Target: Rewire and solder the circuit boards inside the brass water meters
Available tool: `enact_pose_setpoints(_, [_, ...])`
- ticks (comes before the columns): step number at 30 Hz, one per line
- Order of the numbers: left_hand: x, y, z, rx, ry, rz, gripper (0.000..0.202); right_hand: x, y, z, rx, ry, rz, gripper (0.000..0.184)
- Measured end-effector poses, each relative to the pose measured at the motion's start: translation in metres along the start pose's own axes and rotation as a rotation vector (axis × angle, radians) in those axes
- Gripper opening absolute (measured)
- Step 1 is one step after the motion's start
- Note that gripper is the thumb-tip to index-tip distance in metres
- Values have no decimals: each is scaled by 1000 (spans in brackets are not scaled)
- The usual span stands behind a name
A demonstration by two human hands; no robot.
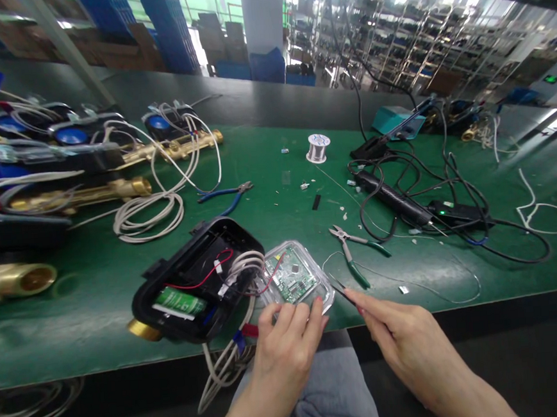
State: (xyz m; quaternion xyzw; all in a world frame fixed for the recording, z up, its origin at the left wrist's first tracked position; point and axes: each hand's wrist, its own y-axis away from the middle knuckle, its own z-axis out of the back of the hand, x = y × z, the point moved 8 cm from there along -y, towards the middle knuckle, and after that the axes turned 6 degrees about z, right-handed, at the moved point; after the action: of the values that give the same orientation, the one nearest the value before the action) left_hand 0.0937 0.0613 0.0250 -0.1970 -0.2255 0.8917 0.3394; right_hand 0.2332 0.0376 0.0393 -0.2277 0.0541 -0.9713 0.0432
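My left hand [289,339] is curled over the near edge of a clear plastic cover [328,294], gripping it at the bench edge. A green circuit board [296,272] lies inside that cover. My right hand [404,333] pinches dark tweezers [345,293], their tips beside the cover's right side. Left of the cover lies an open black meter housing [146,302] with a green battery [180,303] inside. Red wires [202,280] and coiled grey cable [247,265] run between housing and board. Green-handled cutters [354,254] rest just beyond the tweezers.
Brass-bodied meters [79,195] with cable coils [148,215] crowd the left. Blue-handled pliers [226,193] and a solder spool [319,149] lie farther back. A black soldering iron [393,196] with tangled cords is at right. Thin solder wire [419,279] trails across the green mat [270,222].
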Motion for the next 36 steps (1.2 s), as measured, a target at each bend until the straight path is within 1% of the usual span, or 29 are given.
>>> enact_pose_setpoints(9, [2, 0, -2, 4, 25, 12, 23, 1, -1, -3, 4, 6, -74, 38])
enact_pose_setpoints(16, [2, 1, -3, -6, 25, 14, 22, -1, -1, -2, 17, -3, -73, 38])
enact_pose_setpoints(19, [1, 1, -2, -13, 23, 9, 22, 5, -3, -2, -6, 64, -73, 39])
enact_pose_setpoints(23, [1, 2, -5, -27, 75, -10, 23, 16, -9, 1, -60, 244, -78, 39])
enact_pose_setpoints(25, [1, 4, -8, -26, 116, -23, 24, 23, -15, 3, -54, 328, -72, 38])
enact_pose_setpoints(29, [1, 7, -12, -12, 168, -36, 27, 30, -33, 4, 58, 467, -82, 33])
enact_pose_setpoints(31, [1, 6, -12, -1, 180, -40, 28, 33, -44, 4, 142, 495, -71, 30])
enact_pose_setpoints(34, [1, 6, -13, 16, 176, -46, 27, 32, -59, 3, 300, 458, -33, 28])
enact_pose_setpoints(36, [1, 6, -13, 32, 167, -50, 26, 28, -65, 5, 378, 374, 5, 29])
